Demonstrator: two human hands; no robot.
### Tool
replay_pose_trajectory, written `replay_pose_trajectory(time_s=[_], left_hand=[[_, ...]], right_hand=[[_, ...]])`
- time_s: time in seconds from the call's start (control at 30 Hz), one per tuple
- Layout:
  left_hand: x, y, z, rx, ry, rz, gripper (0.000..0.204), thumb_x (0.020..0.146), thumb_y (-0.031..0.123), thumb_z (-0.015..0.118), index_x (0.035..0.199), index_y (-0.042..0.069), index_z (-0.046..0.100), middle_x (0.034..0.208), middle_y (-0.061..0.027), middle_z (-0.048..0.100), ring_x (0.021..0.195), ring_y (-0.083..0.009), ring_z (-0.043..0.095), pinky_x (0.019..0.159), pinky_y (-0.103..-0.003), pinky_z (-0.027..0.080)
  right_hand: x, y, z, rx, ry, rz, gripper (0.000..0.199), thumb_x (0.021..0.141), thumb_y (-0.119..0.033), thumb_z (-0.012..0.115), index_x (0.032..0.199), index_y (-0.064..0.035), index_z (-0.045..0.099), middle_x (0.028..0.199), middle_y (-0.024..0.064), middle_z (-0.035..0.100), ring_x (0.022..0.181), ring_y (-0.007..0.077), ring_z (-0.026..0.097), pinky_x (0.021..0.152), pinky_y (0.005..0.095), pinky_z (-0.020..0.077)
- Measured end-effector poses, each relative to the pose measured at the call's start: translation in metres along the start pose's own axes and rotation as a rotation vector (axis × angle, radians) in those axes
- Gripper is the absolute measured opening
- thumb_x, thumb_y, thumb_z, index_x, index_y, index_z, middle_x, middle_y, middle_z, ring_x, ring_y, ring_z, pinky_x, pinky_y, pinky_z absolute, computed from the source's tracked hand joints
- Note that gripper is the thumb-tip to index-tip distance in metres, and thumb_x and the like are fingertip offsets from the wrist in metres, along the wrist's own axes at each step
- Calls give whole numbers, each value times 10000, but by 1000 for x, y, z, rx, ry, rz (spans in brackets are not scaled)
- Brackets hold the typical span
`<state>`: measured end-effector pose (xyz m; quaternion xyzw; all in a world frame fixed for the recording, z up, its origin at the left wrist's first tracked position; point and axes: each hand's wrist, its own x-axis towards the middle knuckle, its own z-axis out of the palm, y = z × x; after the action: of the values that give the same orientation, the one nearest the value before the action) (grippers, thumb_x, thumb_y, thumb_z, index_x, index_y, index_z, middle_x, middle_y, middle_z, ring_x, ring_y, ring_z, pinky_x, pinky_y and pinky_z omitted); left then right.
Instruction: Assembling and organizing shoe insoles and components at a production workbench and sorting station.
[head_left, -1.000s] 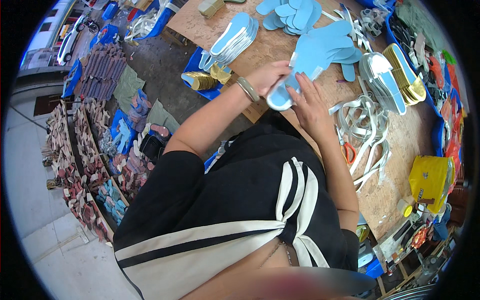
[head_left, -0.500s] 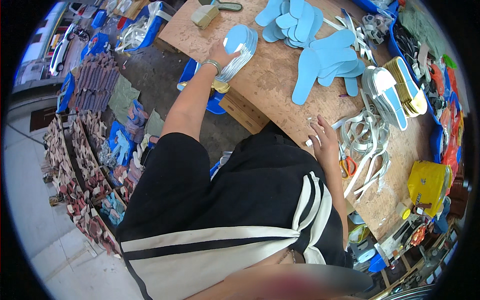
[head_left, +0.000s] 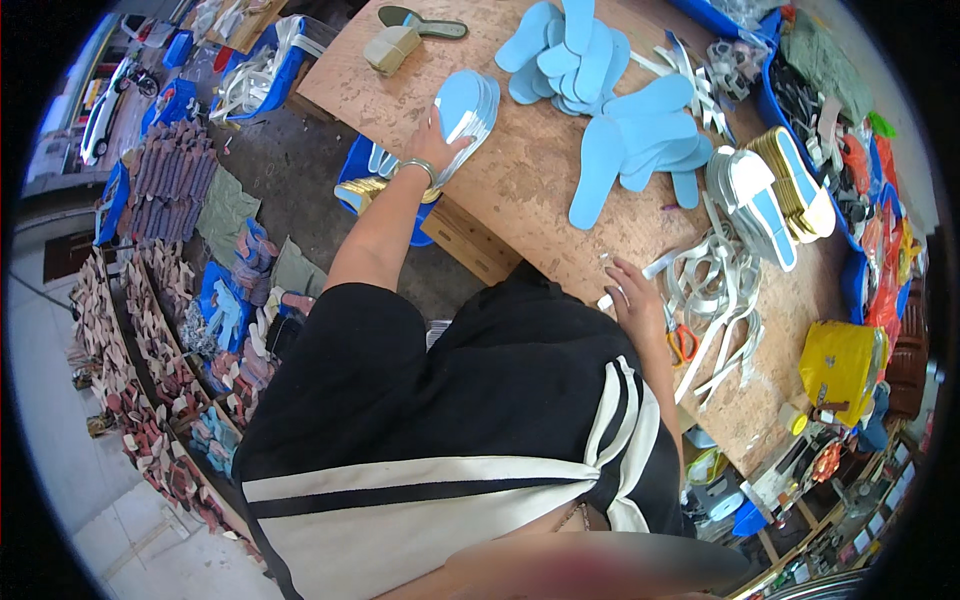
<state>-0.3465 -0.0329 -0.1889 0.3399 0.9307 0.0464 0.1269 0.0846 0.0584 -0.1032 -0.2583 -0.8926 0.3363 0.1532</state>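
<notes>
My left hand (head_left: 434, 150) is closed round the near end of a stack of light blue insoles (head_left: 466, 100) with white undersides, at the table's left edge. Close to the front edge rests my right hand (head_left: 637, 298), its fingers apart and slightly bent. A small white piece (head_left: 604, 301) lies by its fingertips; I cannot make out what it is. Just right of that hand are orange-handled scissors (head_left: 683, 345) and a tangle of white straps (head_left: 715, 280). Loose blue insoles (head_left: 597, 172) lie fanned out beyond, with another pile of blue insoles (head_left: 572, 60) farther back.
Bundled white-and-blue insoles (head_left: 752, 205) and gold-edged ones (head_left: 795, 185) stand at the right. A tan block (head_left: 391, 48) and a dark-green sole-shaped piece (head_left: 425, 23) lie at the far left. A yellow bag (head_left: 842, 370) sits at the right corner. Below the left edge is a blue bin (head_left: 365, 160).
The view has shifted, so the table sits slightly lower and more to the left. My left hand stays on the insole stack, which now looks less slanted. My right hand keeps its place.
</notes>
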Motion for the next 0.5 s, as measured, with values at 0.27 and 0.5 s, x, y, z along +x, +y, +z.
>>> replay_pose_trajectory(time_s=[0.27, 0.5], left_hand=[[37, -67, 21, -840, -346, -157, 916, 821, 574, 546, 1462, 102, 92, 1412, -160, 353, 1218, -245, 439, 989, -371, 363], [-29, -73, 11, -1454, -467, -542, 854, 779, 558, 607, 1456, 250, 188, 1453, -43, 308, 1315, -262, 316, 1040, -562, 210]], right_hand=[[11, 7, 23, 89, -135, 27, 240, 770, -95, 664, 1005, -52, 646, 1039, 133, 636, 946, 306, 616, 805, 363, 502], [48, -3, 48, 267, -282, 50, 254, 785, -112, 655, 1025, -32, 628, 987, 148, 633, 806, 280, 643, 722, 341, 513]])
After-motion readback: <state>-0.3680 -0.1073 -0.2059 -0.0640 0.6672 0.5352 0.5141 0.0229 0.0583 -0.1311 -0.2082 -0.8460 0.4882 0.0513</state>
